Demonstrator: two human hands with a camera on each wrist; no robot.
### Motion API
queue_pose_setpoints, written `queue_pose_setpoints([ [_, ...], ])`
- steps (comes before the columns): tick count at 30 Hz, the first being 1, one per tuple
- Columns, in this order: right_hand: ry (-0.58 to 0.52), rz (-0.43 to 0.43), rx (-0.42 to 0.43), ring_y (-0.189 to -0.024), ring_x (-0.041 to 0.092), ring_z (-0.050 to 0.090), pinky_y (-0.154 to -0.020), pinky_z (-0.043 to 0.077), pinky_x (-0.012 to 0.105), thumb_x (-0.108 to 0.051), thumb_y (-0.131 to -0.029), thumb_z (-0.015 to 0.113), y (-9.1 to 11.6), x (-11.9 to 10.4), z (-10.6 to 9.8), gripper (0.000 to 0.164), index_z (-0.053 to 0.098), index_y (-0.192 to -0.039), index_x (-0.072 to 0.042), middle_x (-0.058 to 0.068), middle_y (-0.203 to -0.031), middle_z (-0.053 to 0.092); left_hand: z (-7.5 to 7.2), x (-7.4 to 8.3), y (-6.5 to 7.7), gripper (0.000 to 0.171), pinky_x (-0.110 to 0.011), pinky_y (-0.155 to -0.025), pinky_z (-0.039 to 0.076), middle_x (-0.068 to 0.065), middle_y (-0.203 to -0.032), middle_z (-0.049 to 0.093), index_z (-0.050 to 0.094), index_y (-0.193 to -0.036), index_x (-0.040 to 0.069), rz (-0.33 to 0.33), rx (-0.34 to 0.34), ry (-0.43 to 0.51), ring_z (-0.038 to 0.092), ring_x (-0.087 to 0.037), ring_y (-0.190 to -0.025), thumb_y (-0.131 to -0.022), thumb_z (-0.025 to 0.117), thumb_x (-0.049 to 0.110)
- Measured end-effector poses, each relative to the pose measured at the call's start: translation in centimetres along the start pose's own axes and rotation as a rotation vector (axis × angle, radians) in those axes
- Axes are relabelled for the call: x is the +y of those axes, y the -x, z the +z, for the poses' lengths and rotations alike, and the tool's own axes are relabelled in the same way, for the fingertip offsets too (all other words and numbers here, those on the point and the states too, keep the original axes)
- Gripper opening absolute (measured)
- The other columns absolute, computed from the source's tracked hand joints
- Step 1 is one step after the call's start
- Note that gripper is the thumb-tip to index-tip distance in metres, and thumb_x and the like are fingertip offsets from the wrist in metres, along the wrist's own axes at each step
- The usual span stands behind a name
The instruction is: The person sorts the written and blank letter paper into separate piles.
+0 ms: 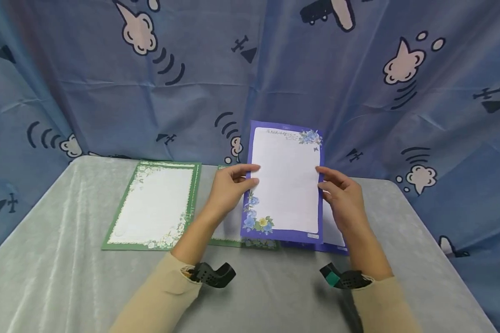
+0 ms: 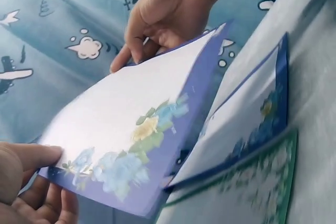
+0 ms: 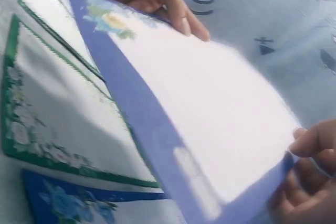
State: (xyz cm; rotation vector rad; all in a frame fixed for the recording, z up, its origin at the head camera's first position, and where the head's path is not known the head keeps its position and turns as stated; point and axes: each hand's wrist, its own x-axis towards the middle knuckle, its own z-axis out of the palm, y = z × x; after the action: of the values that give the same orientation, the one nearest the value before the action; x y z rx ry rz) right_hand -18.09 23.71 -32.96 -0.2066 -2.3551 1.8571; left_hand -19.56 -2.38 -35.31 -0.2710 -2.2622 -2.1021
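A sheet of letter paper (image 1: 287,185) with a purple-blue border and blue and yellow flowers is held up, tilted, above the table. My left hand (image 1: 230,187) pinches its left edge between thumb and fingers. On the opposite edge, my right hand (image 1: 345,198) pinches it the same way. Both wrist views show the raised sheet (image 2: 121,114) (image 3: 199,93) with a hand on each side. Behind and below it lies another blue-bordered sheet (image 1: 334,226), mostly hidden. Beside that one is a green-bordered sheet (image 1: 229,233), partly covered by the raised paper and my left arm.
Farther left, a second green-bordered sheet (image 1: 152,203) with white flowers lies flat on the grey cloth-covered table (image 1: 58,236). A blue patterned curtain (image 1: 208,55) hangs behind the table's far edge.
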Motion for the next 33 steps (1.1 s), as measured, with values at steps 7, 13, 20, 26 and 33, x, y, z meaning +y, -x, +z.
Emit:
queue_pose_setpoints([
  [7, -0.144, 0.058, 0.137, -0.116, 0.011, 0.049, -0.120, 0.037, 0.042, -0.005, -0.101, 0.054, -0.8, -1.1, -2.7, 0.041, 0.064, -0.138, -0.018, -0.010, -0.116, 0.054, 3.1, 0.5, -0.9, 0.033, -0.028, -0.088, 0.058, -0.010, -0.125, 0.069, 0.073, -0.124, 0.011, -0.018, -0.010, 0.121, 0.069, -0.020, -0.101, -0.092, 0.072, 0.007],
  [13, -0.325, 0.103, 0.152, -0.124, 0.014, 0.050, -0.104, 0.047, 0.025, -0.003, -0.101, 0.055, -1.1, -1.1, -4.7, 0.042, 0.063, -0.139, -0.018, -0.009, -0.128, 0.057, 5.7, 0.6, -1.5, 0.032, -0.033, -0.096, 0.057, -0.007, -0.126, 0.067, 0.074, -0.122, 0.013, -0.088, 0.007, 0.193, 0.066, -0.022, -0.112, -0.091, 0.073, 0.007],
  [20, -0.388, 0.132, 0.186, -0.120, 0.013, 0.049, -0.094, 0.044, 0.023, -0.002, -0.100, 0.056, -1.5, -0.2, -6.7, 0.043, 0.065, -0.138, -0.018, -0.008, -0.125, 0.056, 8.6, 0.7, -1.9, 0.030, -0.029, -0.091, 0.058, -0.008, -0.125, 0.068, 0.075, -0.120, 0.010, -0.087, 0.026, 0.243, 0.066, -0.019, -0.108, -0.091, 0.072, 0.005],
  [26, -0.328, 0.145, 0.198, -0.116, 0.012, 0.050, -0.089, 0.047, 0.020, -0.001, -0.101, 0.054, -2.1, 0.9, -7.8, 0.044, 0.063, -0.140, -0.018, -0.008, -0.121, 0.056, 10.3, 0.0, -1.8, 0.029, -0.024, -0.079, 0.058, -0.010, -0.123, 0.069, 0.075, -0.120, 0.010, -0.044, 0.043, 0.198, 0.068, -0.018, -0.098, -0.092, 0.071, 0.004],
  [33, -0.247, 0.206, 0.239, -0.122, 0.012, 0.049, -0.103, 0.044, 0.025, -0.005, -0.103, 0.050, -2.9, 2.4, -7.5, 0.043, 0.062, -0.141, -0.020, -0.010, -0.131, 0.056, 10.9, -1.4, -1.5, 0.029, -0.019, -0.066, 0.051, -0.013, -0.124, 0.070, 0.074, -0.121, 0.007, -0.023, 0.030, 0.087, 0.068, -0.016, -0.088, -0.092, 0.070, 0.003],
])
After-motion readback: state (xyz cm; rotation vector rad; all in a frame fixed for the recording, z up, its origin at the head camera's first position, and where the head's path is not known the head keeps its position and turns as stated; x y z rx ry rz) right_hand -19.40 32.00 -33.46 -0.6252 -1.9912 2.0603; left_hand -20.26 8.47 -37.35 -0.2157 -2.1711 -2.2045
